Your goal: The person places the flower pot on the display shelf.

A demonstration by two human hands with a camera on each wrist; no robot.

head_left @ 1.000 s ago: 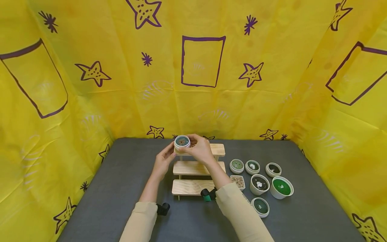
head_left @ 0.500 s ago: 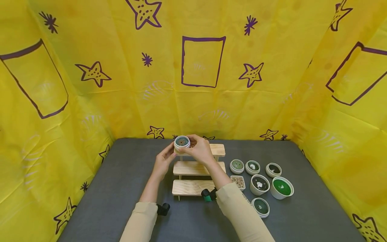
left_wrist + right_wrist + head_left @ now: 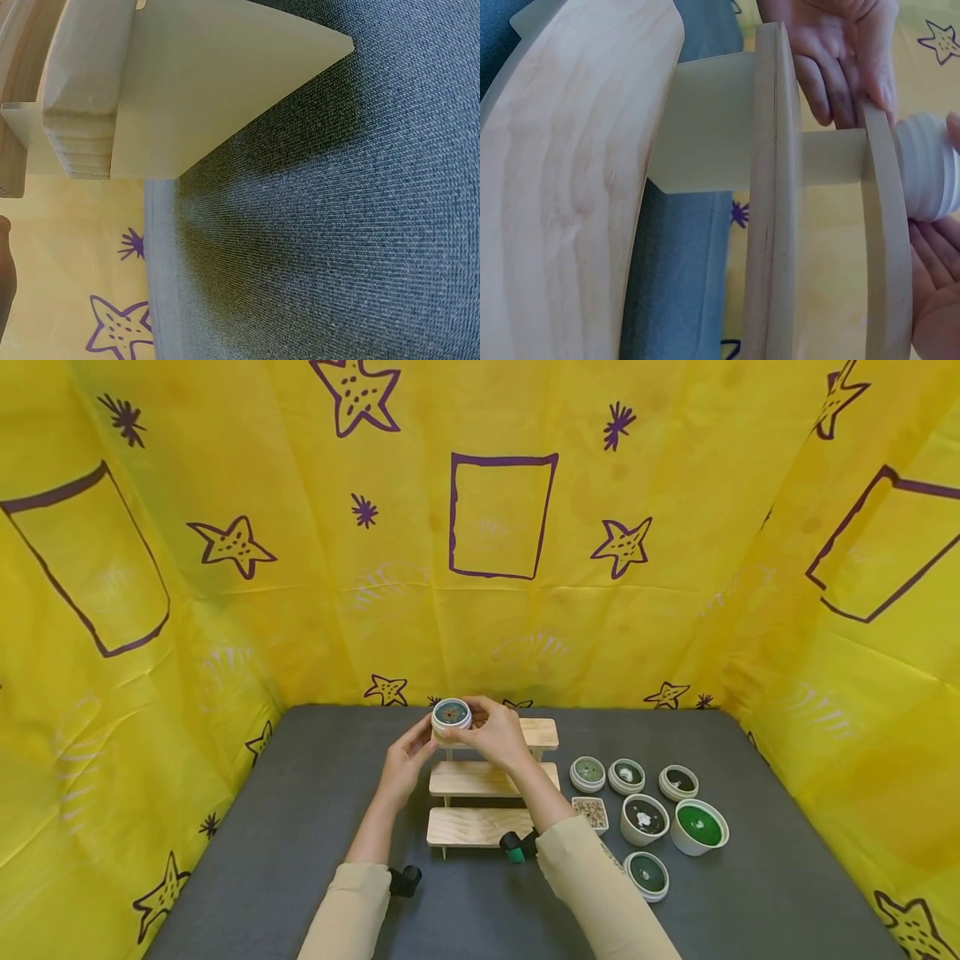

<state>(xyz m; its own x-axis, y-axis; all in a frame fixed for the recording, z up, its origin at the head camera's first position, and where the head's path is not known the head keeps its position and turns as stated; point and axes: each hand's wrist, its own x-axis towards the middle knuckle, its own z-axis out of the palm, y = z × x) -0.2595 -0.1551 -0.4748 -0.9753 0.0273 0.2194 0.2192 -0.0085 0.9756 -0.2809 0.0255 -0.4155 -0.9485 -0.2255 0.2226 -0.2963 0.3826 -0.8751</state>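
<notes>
A small round white pot (image 3: 451, 715) with a dark teal filling and a brownish mark in its middle stands at the left end of the top shelf of a three-tier wooden stand (image 3: 540, 733). My right hand (image 3: 495, 731) holds this pot between thumb and fingers. The right wrist view shows the pot's ridged side (image 3: 926, 169) against the top board. There my left hand (image 3: 832, 60) grips the end of that board, thumb along its edge and fingers below. In the left wrist view the stand's board end (image 3: 82, 90) fills the upper left, and the hold is hidden.
Right of the stand are several white pots with green or black fillings, among them a bright green one (image 3: 700, 822) and a dark teal one (image 3: 647, 872). A square dish of beige granules (image 3: 590, 812) sits beside the lower boards. Yellow patterned cloth (image 3: 502, 635) encloses the grey table.
Both hands and the pot stay in place on the stand. Everything in the head view sits a few pixels lower.
</notes>
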